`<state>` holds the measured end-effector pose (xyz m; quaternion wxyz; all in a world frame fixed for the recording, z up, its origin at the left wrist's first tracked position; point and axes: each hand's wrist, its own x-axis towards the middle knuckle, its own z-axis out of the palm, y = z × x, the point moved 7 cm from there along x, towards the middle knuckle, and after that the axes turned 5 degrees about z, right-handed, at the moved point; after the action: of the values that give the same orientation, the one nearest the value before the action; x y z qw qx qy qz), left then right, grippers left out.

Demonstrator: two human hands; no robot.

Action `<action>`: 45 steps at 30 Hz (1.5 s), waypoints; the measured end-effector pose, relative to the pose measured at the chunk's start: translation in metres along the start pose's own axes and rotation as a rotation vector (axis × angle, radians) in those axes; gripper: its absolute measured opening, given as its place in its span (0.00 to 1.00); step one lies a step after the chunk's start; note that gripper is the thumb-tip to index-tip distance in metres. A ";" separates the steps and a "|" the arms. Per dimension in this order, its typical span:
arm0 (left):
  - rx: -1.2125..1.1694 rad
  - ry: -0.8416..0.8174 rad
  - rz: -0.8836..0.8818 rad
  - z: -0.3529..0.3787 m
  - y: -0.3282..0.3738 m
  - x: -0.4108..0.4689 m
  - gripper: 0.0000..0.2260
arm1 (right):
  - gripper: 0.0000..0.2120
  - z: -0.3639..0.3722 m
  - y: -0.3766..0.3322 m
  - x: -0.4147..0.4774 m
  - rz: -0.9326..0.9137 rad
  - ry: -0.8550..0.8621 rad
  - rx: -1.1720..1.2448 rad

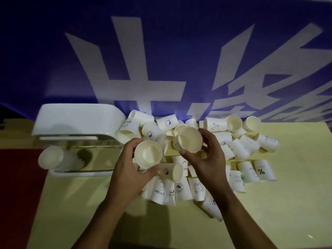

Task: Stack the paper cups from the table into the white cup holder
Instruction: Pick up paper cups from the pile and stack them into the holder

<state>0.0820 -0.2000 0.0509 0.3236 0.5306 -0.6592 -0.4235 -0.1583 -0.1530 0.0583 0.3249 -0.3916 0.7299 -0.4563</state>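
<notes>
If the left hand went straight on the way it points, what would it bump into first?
Probably the pile of loose cups just beyond the cup the left hand holds; depth is hard to judge.

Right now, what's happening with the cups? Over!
Left grip holds a white paper cup; right grip holds a second paper cup. White plastic cup holder sits left, stack started. Loose cup pile beneath hands.

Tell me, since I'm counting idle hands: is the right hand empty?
No, the right hand grips a paper cup, its open mouth facing up, above the pile of cups.
</notes>
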 end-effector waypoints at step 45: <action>0.139 0.022 -0.175 -0.247 -0.209 0.008 0.36 | 0.32 0.322 -0.107 -0.105 -0.060 -0.156 0.045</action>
<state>0.3855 -0.2774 -0.0313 0.2548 0.6120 -0.6345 -0.3974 0.1894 -0.2243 0.0495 0.3755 -0.4403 0.6799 -0.4505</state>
